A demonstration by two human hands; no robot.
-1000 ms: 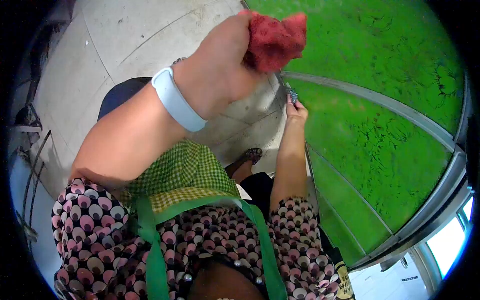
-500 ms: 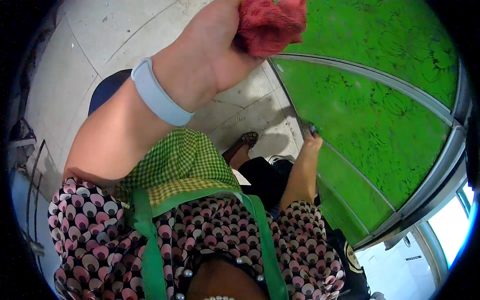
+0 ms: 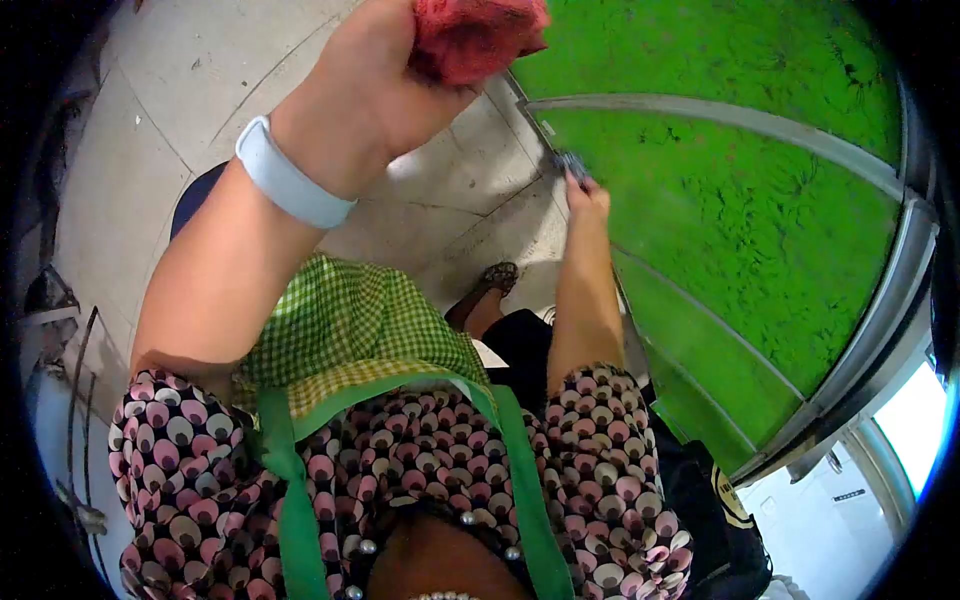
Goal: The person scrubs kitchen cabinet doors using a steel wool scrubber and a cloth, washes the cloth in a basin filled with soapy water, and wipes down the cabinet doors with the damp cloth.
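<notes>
My left hand (image 3: 405, 95), with a pale wristband, is raised at the top. It is closed round a bunched red cloth (image 3: 475, 38); most of its fingers are hidden behind the cloth. My right hand (image 3: 590, 195) is farther off, beside the left edge of a green panel (image 3: 690, 210) with dark marks on it. Gripped in that hand is a small grey and dark object (image 3: 572, 165), too blurred to name. Whether this object touches the panel's edge, I cannot tell.
Metal strips (image 3: 720, 112) divide the green panel, and a metal frame (image 3: 870, 310) borders it on the right. Pale floor tiles (image 3: 230, 70) lie below. A black bag (image 3: 715, 525) hangs at my right side. Dark rods (image 3: 80, 430) stand at the left edge.
My right hand has moved up along the panel's left edge, and the grey object in it now shows more. My left hand with the red cloth has shifted left and slightly up.
</notes>
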